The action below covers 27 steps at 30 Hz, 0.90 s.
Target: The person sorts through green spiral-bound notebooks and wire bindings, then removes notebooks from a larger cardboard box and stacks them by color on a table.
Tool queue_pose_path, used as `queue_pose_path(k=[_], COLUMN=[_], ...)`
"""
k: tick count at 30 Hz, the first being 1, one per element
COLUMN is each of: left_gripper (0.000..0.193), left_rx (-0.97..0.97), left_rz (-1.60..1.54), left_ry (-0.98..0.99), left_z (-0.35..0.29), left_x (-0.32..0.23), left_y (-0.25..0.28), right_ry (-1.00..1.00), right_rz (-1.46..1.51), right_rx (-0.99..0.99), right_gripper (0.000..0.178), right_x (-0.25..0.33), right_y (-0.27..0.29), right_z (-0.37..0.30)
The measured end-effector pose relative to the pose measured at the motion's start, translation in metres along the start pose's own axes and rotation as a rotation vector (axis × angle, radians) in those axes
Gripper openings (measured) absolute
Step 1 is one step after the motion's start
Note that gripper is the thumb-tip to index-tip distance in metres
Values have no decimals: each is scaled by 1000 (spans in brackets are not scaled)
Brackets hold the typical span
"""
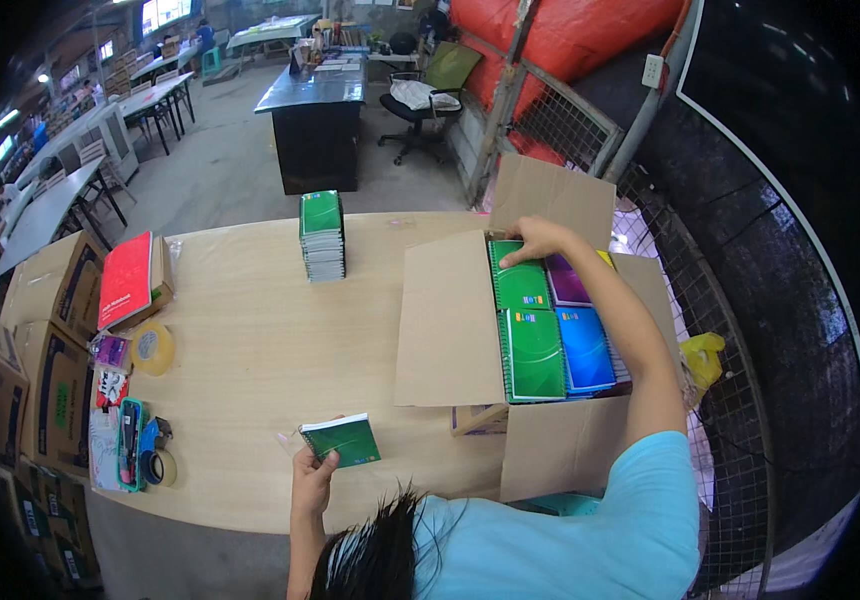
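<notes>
My left hand (313,478) grips a small green spiral notebook (348,442) above the table's near side, thumb on its cover. On the right, an open cardboard box (449,325) holds small spiral notebooks in stacks. My right hand (536,238) reaches into its far left corner, closed on a green notebook (523,288) there, thumb over the cover; some fingertips are hidden. Nearer me in the box lie another green notebook (533,355) and a blue one (585,345). A purple notebook (568,281) is partly behind my forearm. A neat stack of green notebooks (322,237) stands at the table's far side.
Along the table's left edge sit a red notebook (127,280), a yellowish tape roll (153,348), a teal tray (131,445) and a tape dispenser (158,462). Cartons (55,390) are piled beyond that edge. Wire mesh (720,400) stands to the right; a desk (312,95) is farther off.
</notes>
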<state>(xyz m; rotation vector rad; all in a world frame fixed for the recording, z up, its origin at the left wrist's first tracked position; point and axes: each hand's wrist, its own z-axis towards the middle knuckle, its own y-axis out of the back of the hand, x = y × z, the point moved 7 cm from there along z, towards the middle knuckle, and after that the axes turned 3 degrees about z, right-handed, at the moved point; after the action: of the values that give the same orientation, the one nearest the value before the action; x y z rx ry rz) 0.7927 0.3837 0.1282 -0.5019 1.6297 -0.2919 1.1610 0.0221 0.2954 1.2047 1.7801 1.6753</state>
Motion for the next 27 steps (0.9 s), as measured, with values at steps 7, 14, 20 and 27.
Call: queue_pose_path(k=[7,14,20,27], left_gripper=[34,37,28,33], left_rx=[-44,-12,-58,-80], left_rz=[-11,-41,-31,-63], left_ry=[-27,-31,15,-39], left_z=[-3,-5,-3,10], left_x=[-4,-2,-13,-26], left_y=[8,23,18,1], right_ry=[-39,-52,-31,168], right_rz=[-83,298,527,1012], right_rx=[49,42,56,-612], right_gripper=[69,43,51,59], right_x=[7,4,10,-32], right_y=[1,31,56,105], right_z=[2,-15,-58,-131])
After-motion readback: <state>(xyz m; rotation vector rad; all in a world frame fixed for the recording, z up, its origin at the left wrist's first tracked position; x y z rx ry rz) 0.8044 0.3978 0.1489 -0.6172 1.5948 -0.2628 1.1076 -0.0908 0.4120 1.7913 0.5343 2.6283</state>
